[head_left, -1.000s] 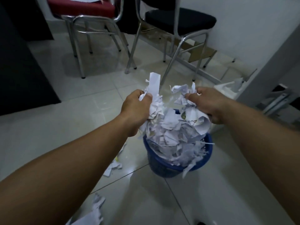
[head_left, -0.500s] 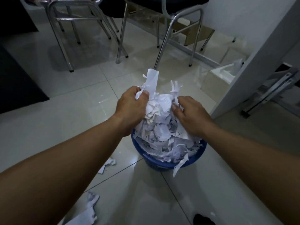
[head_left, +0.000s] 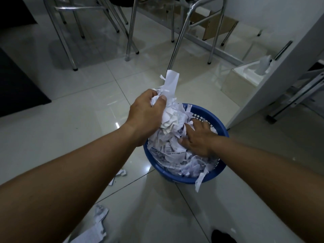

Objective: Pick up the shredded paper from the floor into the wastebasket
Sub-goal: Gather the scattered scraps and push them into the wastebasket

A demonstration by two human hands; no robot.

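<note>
left hand point(head_left: 145, 118) still grips shredded paper point(head_left: 171, 118) | right hand point(head_left: 196, 139) now pressing flat into wastebasket point(head_left: 175, 178)

looks like an office: metal-legged chairs point(head_left: 177, 41), tiled floor point(head_left: 87, 106), wastebasket point(head_left: 215, 174) of shredded paper point(head_left: 175, 151).

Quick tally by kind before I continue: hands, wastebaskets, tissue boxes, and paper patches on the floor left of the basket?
Hands: 2 (left hand, right hand)
Wastebasket: 1
Tissue box: 1
Floor paper patches: 2
Total: 6

Left hand point(head_left: 145, 116) curled, right hand point(head_left: 198, 139) flat
</note>
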